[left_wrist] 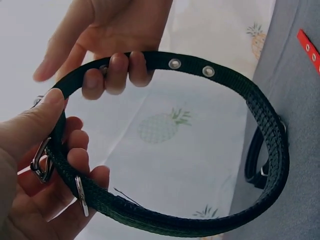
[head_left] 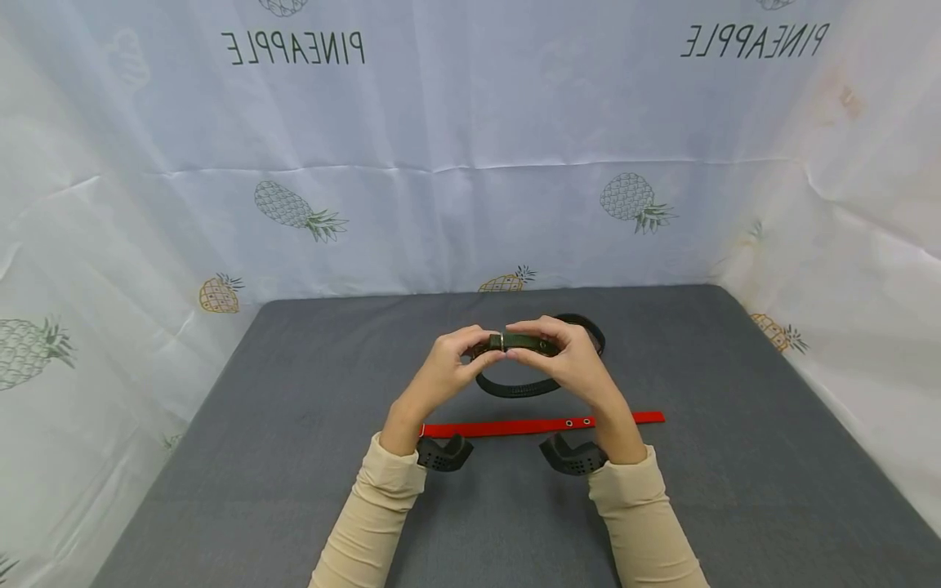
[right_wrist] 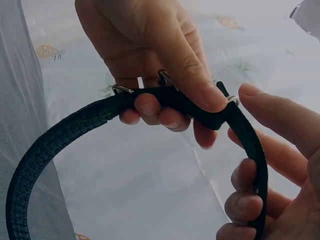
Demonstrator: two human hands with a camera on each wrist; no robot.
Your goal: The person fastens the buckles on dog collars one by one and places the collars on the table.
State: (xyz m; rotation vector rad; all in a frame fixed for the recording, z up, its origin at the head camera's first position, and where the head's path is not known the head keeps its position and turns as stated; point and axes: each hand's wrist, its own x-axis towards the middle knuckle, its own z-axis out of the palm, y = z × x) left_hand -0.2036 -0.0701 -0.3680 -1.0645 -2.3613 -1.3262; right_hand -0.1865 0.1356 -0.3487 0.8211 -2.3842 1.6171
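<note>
Both hands hold a dark green pet collar (head_left: 528, 342) above the table, bent into a loop. My left hand (head_left: 444, 366) grips its buckle end, thumb pressing on the band near a small metal piece. In the left wrist view, the metal buckle (left_wrist: 43, 160) and a D-ring (left_wrist: 81, 195) stand out beside that hand's fingers. With curled fingers, my right hand (head_left: 576, 364) holds the end with metal eyelets (left_wrist: 208, 71). In the right wrist view, the strap's tip (right_wrist: 222, 89) sticks up at the metal piece between the two hands.
Behind and below the hands, a black ribbed loop (head_left: 518, 390) lies on the grey table (head_left: 331, 351). A red strap with eyelets (head_left: 507, 428) lies across the table under the wrists. Black wrist mounts (head_left: 573, 457) sit at both wrists. Pineapple-print curtains (head_left: 441, 229) surround the table.
</note>
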